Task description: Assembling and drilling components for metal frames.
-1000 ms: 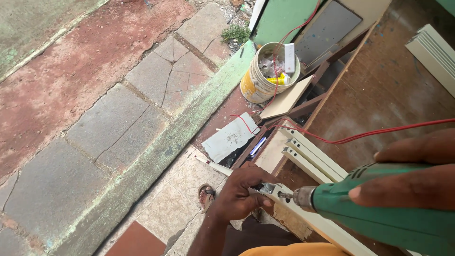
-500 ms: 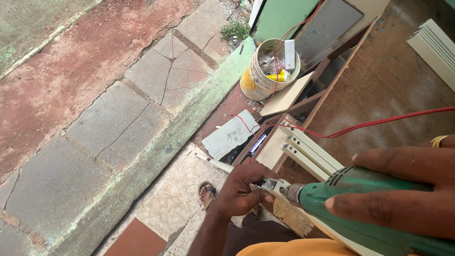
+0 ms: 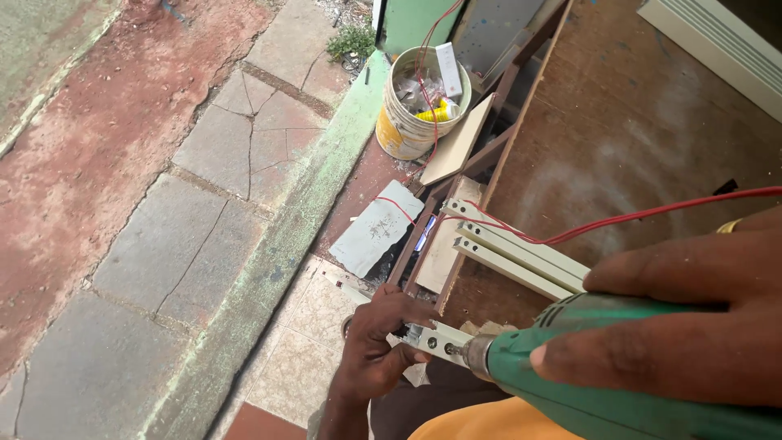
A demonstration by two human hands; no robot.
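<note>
Green-bodied drill (image 3: 619, 383), wrapped tight in the right hand (image 3: 684, 318) at four o'clock, is pressing its bit into a cream metal strip (image 3: 436, 341) at six o'clock, which the left hand's (image 3: 375, 350) fingers are clamping steady off the counter (image 3: 619, 138) edge.

This is an outdoor workshop, set up beside a paved yard or walkway. A rough wooden worktop (image 3: 635, 138), dusty and scratched, stands next to cracked stone paving (image 3: 220, 155) and a green painted curb (image 3: 301, 228). A green electric drill (image 3: 603, 383) with a red cable (image 3: 652, 216) is in use at the worktop edge, where cream metal rails (image 3: 513, 253) lie. On the ground there is a yellow bucket (image 3: 407, 130) full of small supplies, plus loose boards and a grey tile (image 3: 376, 230).
</note>
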